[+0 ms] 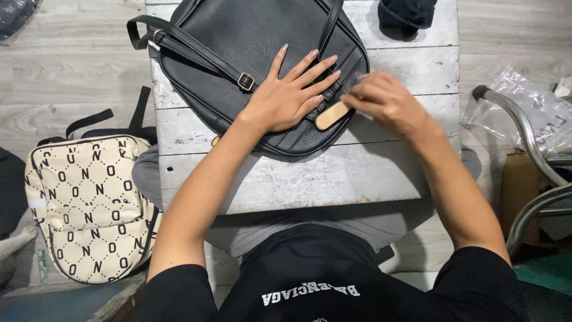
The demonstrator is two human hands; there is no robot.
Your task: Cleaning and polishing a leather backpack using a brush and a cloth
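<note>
A black leather backpack [250,42] lies flat on a small whitewashed wooden table [333,179], straps toward the upper left. My left hand [289,95] rests flat on the bag's lower part, fingers spread. My right hand [387,101] is at the bag's right edge, fingers closed around a light wooden handle [331,115] that points toward my left hand. The tool's working end is hidden under my fingers.
A cream patterned backpack [86,209] with black trim lies on the floor at the left. A dark cloth item [406,15] sits at the table's far edge. At the right stand a metal chair frame [527,134], clear plastic bags [545,110] and a cardboard box [521,185].
</note>
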